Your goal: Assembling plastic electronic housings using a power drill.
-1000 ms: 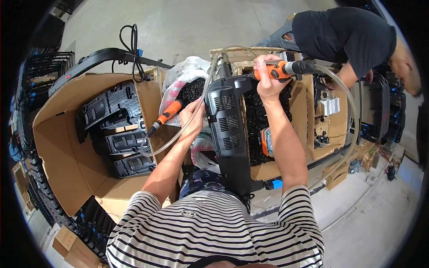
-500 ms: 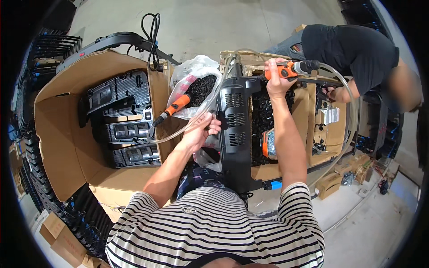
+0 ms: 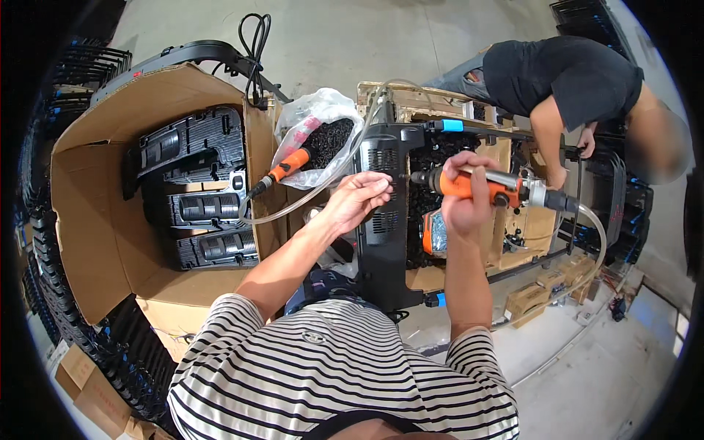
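My right hand is wrapped around an orange and grey air screwdriver, its bit pointing left and its clear hose trailing off the right end. Facing that bit, my left hand is closed in a pinch; whatever it holds is too small to make out. Beneath both hands a long black plastic housing with vent slots lies across the work surface. A second orange screwdriver rests against a clear plastic bag of small black screws.
At left stands an open cardboard box with black molded parts inside. A tray of small black pieces lies right of the housing, with an orange-edged pack in it. A co-worker bends over a black frame at right.
My right hand has brought the screwdriver down and toward me, turning its bit left. My left hand has moved up and right toward the bit. The co-worker's arms have shifted over the frame.
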`<action>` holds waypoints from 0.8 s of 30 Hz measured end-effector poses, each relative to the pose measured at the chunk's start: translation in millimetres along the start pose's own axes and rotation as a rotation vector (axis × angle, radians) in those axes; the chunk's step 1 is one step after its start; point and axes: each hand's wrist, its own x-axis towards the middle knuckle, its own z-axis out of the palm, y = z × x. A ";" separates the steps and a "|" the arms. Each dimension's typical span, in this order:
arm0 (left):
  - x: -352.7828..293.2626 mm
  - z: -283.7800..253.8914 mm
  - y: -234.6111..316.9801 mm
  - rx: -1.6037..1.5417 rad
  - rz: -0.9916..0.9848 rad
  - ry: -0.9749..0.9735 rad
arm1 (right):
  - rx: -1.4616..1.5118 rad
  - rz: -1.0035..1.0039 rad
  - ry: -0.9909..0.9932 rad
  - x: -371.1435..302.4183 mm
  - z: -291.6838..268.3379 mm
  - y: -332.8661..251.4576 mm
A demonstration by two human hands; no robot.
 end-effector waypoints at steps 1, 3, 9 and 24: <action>1.3 5.2 0.3 -0.039 0.001 -0.027 | 0.024 0.019 -0.009 -4.9 2.2 -2.4; 3.9 8.7 0.3 -0.074 -0.003 -0.063 | 0.020 0.020 -0.002 -9.4 3.2 -6.2; 3.8 7.4 0.1 -0.026 -0.007 -0.126 | 0.068 0.037 0.043 -13.3 8.4 -12.1; 9.2 -0.8 5.5 -0.312 -0.080 -0.091 | 0.007 -0.101 0.178 14.1 26.0 43.2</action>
